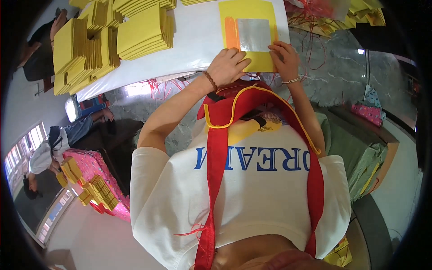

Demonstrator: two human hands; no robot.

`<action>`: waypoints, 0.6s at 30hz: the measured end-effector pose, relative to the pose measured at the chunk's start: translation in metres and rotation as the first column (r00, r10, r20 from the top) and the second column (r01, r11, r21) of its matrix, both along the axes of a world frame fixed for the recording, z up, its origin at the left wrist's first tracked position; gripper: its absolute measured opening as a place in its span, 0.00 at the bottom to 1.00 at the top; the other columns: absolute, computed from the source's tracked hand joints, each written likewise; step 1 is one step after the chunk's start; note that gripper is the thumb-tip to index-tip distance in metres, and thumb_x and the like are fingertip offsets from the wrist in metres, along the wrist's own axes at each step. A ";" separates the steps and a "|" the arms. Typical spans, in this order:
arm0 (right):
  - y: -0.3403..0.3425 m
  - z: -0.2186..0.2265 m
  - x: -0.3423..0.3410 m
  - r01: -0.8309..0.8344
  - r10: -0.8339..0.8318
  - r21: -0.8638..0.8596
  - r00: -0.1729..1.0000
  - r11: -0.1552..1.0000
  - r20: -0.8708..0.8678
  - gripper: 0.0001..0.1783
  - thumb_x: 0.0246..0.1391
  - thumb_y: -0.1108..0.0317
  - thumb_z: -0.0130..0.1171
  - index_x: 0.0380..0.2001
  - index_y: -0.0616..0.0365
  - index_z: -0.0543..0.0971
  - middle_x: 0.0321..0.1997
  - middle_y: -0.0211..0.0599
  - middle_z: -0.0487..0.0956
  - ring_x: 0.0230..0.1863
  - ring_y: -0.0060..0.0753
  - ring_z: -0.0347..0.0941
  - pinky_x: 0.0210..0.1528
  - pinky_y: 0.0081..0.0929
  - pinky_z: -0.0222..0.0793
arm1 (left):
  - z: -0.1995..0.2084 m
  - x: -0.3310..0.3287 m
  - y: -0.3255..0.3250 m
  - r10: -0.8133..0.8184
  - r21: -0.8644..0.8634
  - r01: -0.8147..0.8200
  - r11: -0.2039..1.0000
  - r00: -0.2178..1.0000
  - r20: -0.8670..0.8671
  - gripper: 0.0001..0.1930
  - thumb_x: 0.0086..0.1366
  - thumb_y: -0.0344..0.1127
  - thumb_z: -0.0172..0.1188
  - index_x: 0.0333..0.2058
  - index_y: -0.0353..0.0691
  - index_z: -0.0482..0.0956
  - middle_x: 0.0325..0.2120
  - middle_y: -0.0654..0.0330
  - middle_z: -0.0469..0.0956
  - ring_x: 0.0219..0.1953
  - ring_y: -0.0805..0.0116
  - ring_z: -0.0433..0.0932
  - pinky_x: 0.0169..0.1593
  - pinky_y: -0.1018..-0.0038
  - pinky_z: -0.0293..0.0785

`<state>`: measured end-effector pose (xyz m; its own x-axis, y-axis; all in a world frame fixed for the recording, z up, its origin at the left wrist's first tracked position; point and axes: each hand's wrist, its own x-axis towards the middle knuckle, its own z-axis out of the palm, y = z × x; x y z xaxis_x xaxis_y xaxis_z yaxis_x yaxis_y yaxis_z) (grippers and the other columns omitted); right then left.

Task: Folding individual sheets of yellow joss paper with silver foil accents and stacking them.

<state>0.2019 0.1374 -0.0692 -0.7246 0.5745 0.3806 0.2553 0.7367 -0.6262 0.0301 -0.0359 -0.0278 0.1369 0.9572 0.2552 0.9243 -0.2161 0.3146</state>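
Observation:
On the near edge of a white table [189,33] lies a yellow paper sheet [245,9]. It bears a silver rectangle [254,35] and an orange band [231,33] along its left side. My left hand [227,66] grips the sheet's lower left part, fingers bent over the paper. At the right edge, my right hand [285,59] has its fingers curled around the paper beside the silver rectangle. The thumb tips are partly hidden. The sheet's near edge hangs slightly past the table, above my red apron [216,157].
Folded yellow paper stacks [144,33] fill the table's left side. Red strings [315,49] and more yellow paper [360,15] lie at the right. A green-wrapped bundle [355,153] stands at my right. Far left, another person [42,155] sits by a pink-covered table [114,193].

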 end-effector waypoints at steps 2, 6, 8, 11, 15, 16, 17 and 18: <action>-0.002 0.000 0.000 0.033 -0.033 -0.002 0.999 0.999 0.035 0.09 0.46 0.64 0.58 0.34 0.47 0.81 0.42 0.26 0.76 0.43 0.28 0.70 0.47 0.31 0.58 | 0.000 -0.004 0.004 -0.019 -0.026 0.020 0.999 0.999 0.028 0.19 0.51 0.40 0.61 0.42 0.41 0.73 0.41 0.57 0.71 0.45 0.58 0.69 0.46 0.67 0.67; 0.003 -0.009 0.004 0.029 -0.028 -0.064 1.000 0.998 0.009 0.10 0.51 0.59 0.53 0.33 0.45 0.82 0.44 0.21 0.76 0.46 0.22 0.68 0.50 0.28 0.48 | 0.002 -0.016 0.016 -0.073 -0.014 0.084 0.996 0.924 0.375 0.10 0.55 0.34 0.59 0.35 0.38 0.76 0.30 0.56 0.74 0.37 0.58 0.72 0.40 0.70 0.70; 0.006 -0.012 0.005 0.026 -0.026 -0.137 1.000 0.990 0.005 0.11 0.52 0.58 0.52 0.32 0.46 0.82 0.44 0.21 0.76 0.46 0.22 0.68 0.50 0.28 0.48 | 0.002 -0.021 0.019 0.014 -0.168 0.082 0.982 0.865 0.502 0.09 0.57 0.38 0.57 0.32 0.39 0.76 0.28 0.58 0.76 0.35 0.59 0.74 0.38 0.69 0.70; 0.008 -0.013 0.004 0.008 -0.017 -0.276 0.999 0.961 -0.029 0.13 0.54 0.58 0.49 0.31 0.47 0.82 0.44 0.21 0.77 0.46 0.21 0.68 0.51 0.28 0.48 | 0.006 -0.023 0.022 0.084 -0.236 0.051 0.970 0.845 0.527 0.09 0.59 0.37 0.55 0.30 0.38 0.77 0.27 0.58 0.77 0.32 0.60 0.75 0.36 0.70 0.71; 0.009 -0.014 0.004 0.031 -0.053 -0.370 0.997 0.928 -0.050 0.16 0.57 0.58 0.46 0.29 0.49 0.82 0.43 0.22 0.77 0.46 0.21 0.69 0.51 0.27 0.49 | 0.007 -0.026 0.026 0.167 -0.365 0.062 0.929 0.810 0.562 0.09 0.58 0.36 0.55 0.30 0.37 0.77 0.25 0.58 0.78 0.28 0.64 0.76 0.33 0.73 0.71; 0.010 -0.014 0.004 0.032 -0.054 -0.370 0.997 0.928 -0.049 0.16 0.57 0.58 0.46 0.29 0.49 0.82 0.43 0.22 0.77 0.46 0.21 0.69 0.51 0.27 0.49 | 0.005 -0.027 0.027 0.166 -0.365 0.063 0.929 0.810 0.563 0.09 0.58 0.36 0.55 0.30 0.37 0.77 0.25 0.58 0.78 0.28 0.64 0.76 0.33 0.73 0.71; 0.011 -0.014 0.004 0.019 -0.048 -0.362 0.996 0.932 -0.070 0.18 0.58 0.58 0.44 0.29 0.51 0.82 0.43 0.24 0.77 0.45 0.23 0.70 0.51 0.27 0.52 | 0.002 -0.028 0.026 0.197 -0.377 0.055 0.925 0.778 0.597 0.09 0.57 0.36 0.55 0.30 0.37 0.78 0.24 0.59 0.78 0.26 0.66 0.76 0.32 0.74 0.71; 0.011 -0.012 0.003 0.006 -0.041 -0.354 0.995 0.935 -0.090 0.19 0.58 0.59 0.42 0.28 0.53 0.82 0.42 0.26 0.78 0.43 0.25 0.71 0.51 0.27 0.55 | 0.000 -0.029 0.026 0.229 -0.389 0.046 0.920 0.743 0.629 0.09 0.57 0.36 0.56 0.30 0.37 0.78 0.23 0.59 0.78 0.25 0.68 0.76 0.31 0.75 0.71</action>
